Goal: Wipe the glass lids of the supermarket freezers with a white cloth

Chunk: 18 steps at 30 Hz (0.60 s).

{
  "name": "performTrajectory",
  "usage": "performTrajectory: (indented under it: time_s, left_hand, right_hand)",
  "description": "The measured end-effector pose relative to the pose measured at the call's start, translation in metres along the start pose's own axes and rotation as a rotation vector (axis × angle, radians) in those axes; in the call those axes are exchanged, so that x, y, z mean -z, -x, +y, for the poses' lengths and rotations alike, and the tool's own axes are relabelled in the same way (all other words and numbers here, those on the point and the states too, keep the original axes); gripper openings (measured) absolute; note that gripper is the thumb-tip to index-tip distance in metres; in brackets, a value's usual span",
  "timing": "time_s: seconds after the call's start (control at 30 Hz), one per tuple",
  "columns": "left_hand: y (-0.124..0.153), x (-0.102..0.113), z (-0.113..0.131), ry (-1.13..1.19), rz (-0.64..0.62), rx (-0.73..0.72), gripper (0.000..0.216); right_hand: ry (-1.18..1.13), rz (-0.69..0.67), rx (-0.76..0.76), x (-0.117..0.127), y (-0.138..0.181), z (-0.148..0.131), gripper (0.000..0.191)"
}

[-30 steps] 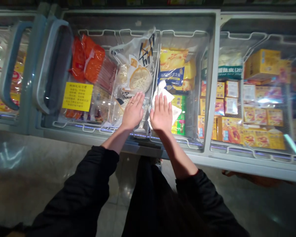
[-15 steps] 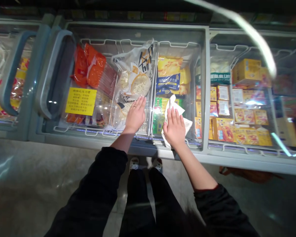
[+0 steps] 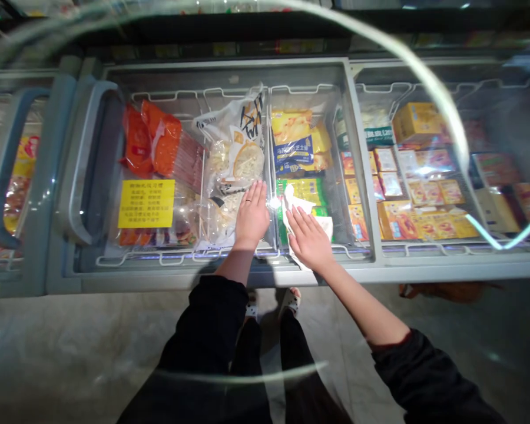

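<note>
I stand at a chest freezer with a sliding glass lid (image 3: 327,176). My left hand (image 3: 251,217) lies flat on the glass with its fingers stretched out, over bags of white frozen food (image 3: 241,147). My right hand (image 3: 308,237) presses flat on a white cloth (image 3: 311,215) against the glass, near the lid's front edge, above green and yellow packs (image 3: 307,189). The cloth sticks out beyond my fingers to the upper left and right.
Orange bags (image 3: 152,141) and a yellow notice label (image 3: 145,203) show under the glass at left. A grey lid handle (image 3: 86,165) stands at far left. Yellow boxes (image 3: 419,182) fill the right compartment. My feet (image 3: 274,303) stand on the grey floor by the freezer's front rail (image 3: 424,271).
My right hand slid the cloth rightward and toward the front edge, then back a little left. My left hand stayed flat in place. The camera view shifted down and left.
</note>
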State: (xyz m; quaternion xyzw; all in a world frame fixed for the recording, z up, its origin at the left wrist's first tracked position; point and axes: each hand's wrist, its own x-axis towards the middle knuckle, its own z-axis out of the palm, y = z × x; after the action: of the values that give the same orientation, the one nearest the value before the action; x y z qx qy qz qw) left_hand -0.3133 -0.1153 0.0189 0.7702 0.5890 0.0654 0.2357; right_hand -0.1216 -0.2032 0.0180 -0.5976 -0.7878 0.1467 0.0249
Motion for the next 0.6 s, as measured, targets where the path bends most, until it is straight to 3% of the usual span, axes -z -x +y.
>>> performTrajectory:
  time_s: [0.1,0.2,0.27,0.4,0.5,0.6]
  left_hand:
    - [0.000,0.002,0.001,0.009,0.002,-0.017,0.070]
    - [-0.001,0.003,0.003,0.010,0.001,-0.014,0.068]
    - [-0.002,0.003,0.004,0.011,-0.002,-0.009,0.067]
    - [-0.002,0.001,0.003,0.030,0.023,-0.017,0.073]
    - [-0.002,-0.001,0.000,0.028,0.025,-0.015,0.082]
    - [-0.003,-0.003,-0.001,0.003,0.017,-0.011,0.077]
  right_hand:
    - [0.016,0.076,-0.203,-0.001,-0.006,-0.001,0.068]
    - [0.019,0.201,-0.420,-0.006,-0.033,-0.019,0.069]
    - [-0.003,0.251,-0.460,-0.008,-0.050,-0.034,0.070]
    - [-0.027,0.126,-0.239,-0.004,-0.052,-0.045,0.066]
    - [-0.039,-0.063,-0.019,0.003,-0.023,-0.027,0.064]
    - [-0.026,-0.122,-0.003,0.010,0.004,0.001,0.064]
